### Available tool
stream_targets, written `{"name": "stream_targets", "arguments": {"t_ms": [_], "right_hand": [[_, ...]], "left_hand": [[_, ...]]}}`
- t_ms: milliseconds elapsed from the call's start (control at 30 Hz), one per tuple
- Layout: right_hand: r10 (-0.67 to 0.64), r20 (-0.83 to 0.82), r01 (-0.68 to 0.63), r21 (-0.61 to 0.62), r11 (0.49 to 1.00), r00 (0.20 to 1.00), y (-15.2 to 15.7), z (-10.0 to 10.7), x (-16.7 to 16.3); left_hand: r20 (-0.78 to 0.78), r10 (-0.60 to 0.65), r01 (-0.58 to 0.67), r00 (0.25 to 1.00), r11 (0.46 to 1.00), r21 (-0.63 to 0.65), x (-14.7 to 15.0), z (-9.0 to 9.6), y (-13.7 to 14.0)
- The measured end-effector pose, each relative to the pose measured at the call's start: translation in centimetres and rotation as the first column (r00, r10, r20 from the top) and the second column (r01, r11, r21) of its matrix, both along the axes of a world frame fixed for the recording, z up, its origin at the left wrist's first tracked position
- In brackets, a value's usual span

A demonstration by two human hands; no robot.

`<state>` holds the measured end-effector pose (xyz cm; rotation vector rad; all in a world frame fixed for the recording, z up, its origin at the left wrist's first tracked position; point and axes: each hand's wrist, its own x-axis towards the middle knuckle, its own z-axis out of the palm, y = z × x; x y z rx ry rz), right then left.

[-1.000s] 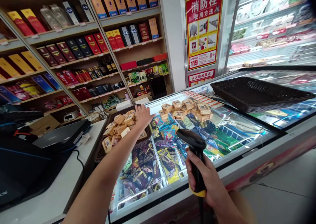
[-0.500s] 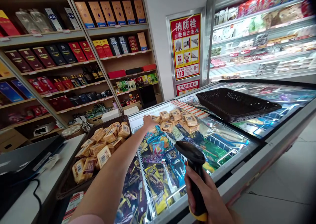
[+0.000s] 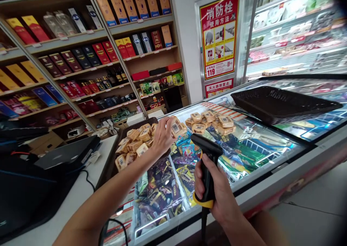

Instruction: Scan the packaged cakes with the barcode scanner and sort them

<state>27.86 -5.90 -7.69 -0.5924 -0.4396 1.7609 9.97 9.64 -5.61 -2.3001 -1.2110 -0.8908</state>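
Note:
My left hand [image 3: 163, 134] is closed on a small packaged bread [image 3: 177, 126], whose wrapper shows a barcode label turned toward me. It is held just above the freezer glass, between the two groups of packs. In my right hand [image 3: 217, 190] is a black and yellow barcode scanner [image 3: 207, 166], gripped by its handle with its head toward the left. A dark woven basket [image 3: 110, 165] full of similar packs [image 3: 135, 145] lies left of my left hand. More wrapped packs [image 3: 210, 121] are heaped on the glass to the right.
A chest freezer [image 3: 260, 139] with a glass top stretches to the right, with bagged frozen goods below. A second dark basket [image 3: 287, 107] rests on it. At left, a white counter [image 3: 78, 195] carries a black device [image 3: 70, 150] and cables. Stocked shelves [image 3: 89, 67] stand behind.
My left hand has drawn back with the packaged bread, raised with its label showing. The scanner in my right hand has swung more upright and shifted left. The view has turned left.

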Motion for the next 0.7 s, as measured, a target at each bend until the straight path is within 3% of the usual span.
{"name": "stream_targets", "arguments": {"t_ms": [133, 300, 433, 533, 633, 700], "right_hand": [[0.095, -0.012, -0.094, 0.038, 0.995, 0.995, -1.5, 1.2, -2.1], [0.210, 0.015, -0.210, 0.071, 0.975, 0.978, -2.9, 1.5, -4.5], [0.237, 0.031, -0.238, 0.058, 0.970, 0.971, -3.5, 1.0, -5.6], [0.266, 0.056, -0.269, 0.052, 0.962, 0.962, -3.4, 0.5, -6.0], [0.262, 0.085, -0.265, 0.029, 0.964, 0.961, -2.8, -0.1, -6.5], [0.263, 0.106, -0.265, 0.009, 0.964, 0.959, -2.3, -0.6, -6.8]], "left_hand": [[-0.006, 0.045, -0.045, 0.999, 0.999, 0.022, -2.3, -0.2, -4.0], [-0.001, 0.069, -0.069, 0.998, 0.998, -0.003, -4.7, -0.3, -7.0], [0.049, 0.096, -0.095, 0.994, 0.995, -0.036, -6.3, -0.3, -8.2], [0.150, 0.184, -0.180, 0.971, 0.983, -0.043, -8.4, 0.5, -7.5], [0.361, 0.362, -0.350, 0.859, 0.931, -0.102, -12.4, 2.1, -5.1], [0.473, 0.523, -0.472, 0.709, 0.850, -0.233, -15.9, 3.0, -2.8]]}}
